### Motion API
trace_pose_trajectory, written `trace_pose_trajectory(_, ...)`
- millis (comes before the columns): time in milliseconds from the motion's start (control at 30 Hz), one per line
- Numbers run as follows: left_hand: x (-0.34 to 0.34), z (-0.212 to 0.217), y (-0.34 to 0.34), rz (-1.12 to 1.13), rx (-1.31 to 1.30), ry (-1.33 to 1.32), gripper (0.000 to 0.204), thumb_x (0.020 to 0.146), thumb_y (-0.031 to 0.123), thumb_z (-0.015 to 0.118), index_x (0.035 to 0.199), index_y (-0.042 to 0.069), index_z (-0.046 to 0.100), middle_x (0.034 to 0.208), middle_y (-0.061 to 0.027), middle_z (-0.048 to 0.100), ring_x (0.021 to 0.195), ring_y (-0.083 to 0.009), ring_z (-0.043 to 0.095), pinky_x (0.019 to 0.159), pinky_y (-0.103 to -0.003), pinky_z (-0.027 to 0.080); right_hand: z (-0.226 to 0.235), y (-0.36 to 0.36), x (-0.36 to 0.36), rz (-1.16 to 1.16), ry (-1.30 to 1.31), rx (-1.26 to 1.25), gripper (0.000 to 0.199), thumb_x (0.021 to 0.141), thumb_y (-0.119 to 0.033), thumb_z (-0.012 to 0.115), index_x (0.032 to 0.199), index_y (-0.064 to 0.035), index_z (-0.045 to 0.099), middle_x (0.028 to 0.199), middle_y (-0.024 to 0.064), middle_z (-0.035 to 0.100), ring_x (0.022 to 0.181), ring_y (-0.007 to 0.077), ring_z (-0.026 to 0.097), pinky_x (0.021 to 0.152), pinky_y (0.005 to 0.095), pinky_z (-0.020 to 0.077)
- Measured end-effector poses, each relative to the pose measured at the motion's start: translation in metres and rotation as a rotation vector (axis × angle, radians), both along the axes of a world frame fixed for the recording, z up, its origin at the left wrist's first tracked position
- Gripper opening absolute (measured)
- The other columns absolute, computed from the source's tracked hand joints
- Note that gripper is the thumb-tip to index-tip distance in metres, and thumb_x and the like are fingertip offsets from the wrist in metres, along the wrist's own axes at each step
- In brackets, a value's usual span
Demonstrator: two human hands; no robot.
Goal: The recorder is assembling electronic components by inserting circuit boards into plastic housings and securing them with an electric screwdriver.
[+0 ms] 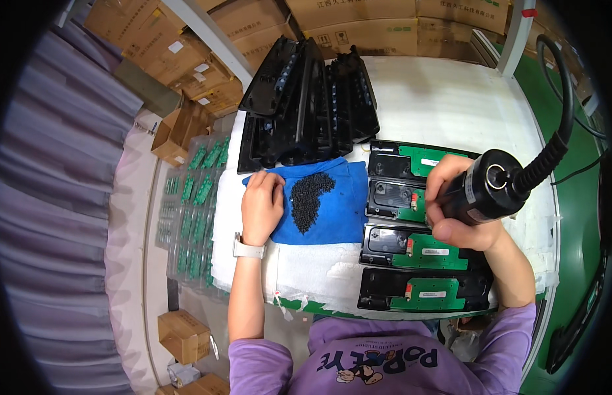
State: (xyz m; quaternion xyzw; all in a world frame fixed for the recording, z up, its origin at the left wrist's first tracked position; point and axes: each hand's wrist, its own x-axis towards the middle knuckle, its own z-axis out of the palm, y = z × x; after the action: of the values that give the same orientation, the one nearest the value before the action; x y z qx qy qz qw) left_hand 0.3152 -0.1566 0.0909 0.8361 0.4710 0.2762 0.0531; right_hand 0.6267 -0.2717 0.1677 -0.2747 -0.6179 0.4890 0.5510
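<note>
My right hand (454, 207) is wrapped around a black electric screwdriver (483, 187), its thick cord leading up to the right. The tool's tip is hidden beneath the hand. Under and beside it lies a column of black plastic housings (378, 288) fitted with green circuit boards (432, 294). On the left edge of a blue cloth (345, 214) rests my left hand (262, 207), fingers curled inward; whatever they may hold is too small to tell. A heap of small black screws (307, 201) lies on the cloth, just right of that hand.
Black plastic housings (306, 105) are stacked behind the cloth on the white-covered table (444, 92). Left of the table stand clear trays of green boards (197, 197). Cardboard boxes (358, 33) line the back. The screwdriver cord (569, 99) loops along the right.
</note>
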Motion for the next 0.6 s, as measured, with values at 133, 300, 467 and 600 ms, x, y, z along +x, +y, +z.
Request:
trace_pose_trajectory(133,-0.005,0.0,-0.003,0.111,-0.12,-0.206,0.004,0.073,-0.002,0.055,0.076,-0.002,0.057,0.075,-0.013,0.059,0.065,-0.025,0.058,0.063,-0.032,0.047,0.0,-0.001,0.001,-0.002,0.004,-0.022,0.033,0.065,0.0,0.072,0.091,0.0,0.051,0.057,-0.0002,0.05,0.048,0.0058,0.047,0.044,0.0203,0.0342)
trace_pose_trajectory(300,-0.016,-0.004,0.001,0.204,-0.091,-0.176,0.008,0.072,-0.001,0.059,0.08,-0.002,0.061,0.076,-0.0122,0.059,0.069,-0.0248,0.059,0.066,-0.032,0.048,0.003,0.0,0.001,-0.045,-0.067,-0.036,0.037,0.063,-0.01,0.073,0.087,0.0012,0.048,0.056,0.0038,0.052,0.048,0.0082,0.049,0.046,0.0198,0.0405)
trace_pose_trajectory(467,-0.008,-0.005,0.005,0.127,0.005,-0.101,0.009,0.072,0.006,0.065,0.079,0.001,0.063,0.075,-0.0115,0.057,0.074,-0.0288,0.055,0.068,-0.035,0.045,0.005,-0.001,-0.001,-0.04,-0.075,-0.064,0.037,0.063,-0.01,0.073,0.087,0.0013,0.048,0.056,0.0038,0.052,0.048,0.0082,0.049,0.046,0.0197,0.0404)
trace_pose_trajectory(600,-0.007,-0.006,0.007,0.121,0.078,0.045,0.006,0.074,0.006,0.064,0.076,0.001,0.061,0.074,-0.012,0.056,0.072,-0.0298,0.053,0.066,-0.037,0.044,0.004,-0.002,0.0,-0.026,-0.057,-0.08,0.036,0.062,-0.009,0.072,0.087,0.0014,0.048,0.056,0.0041,0.053,0.048,0.0083,0.049,0.046,0.0197,0.0403)
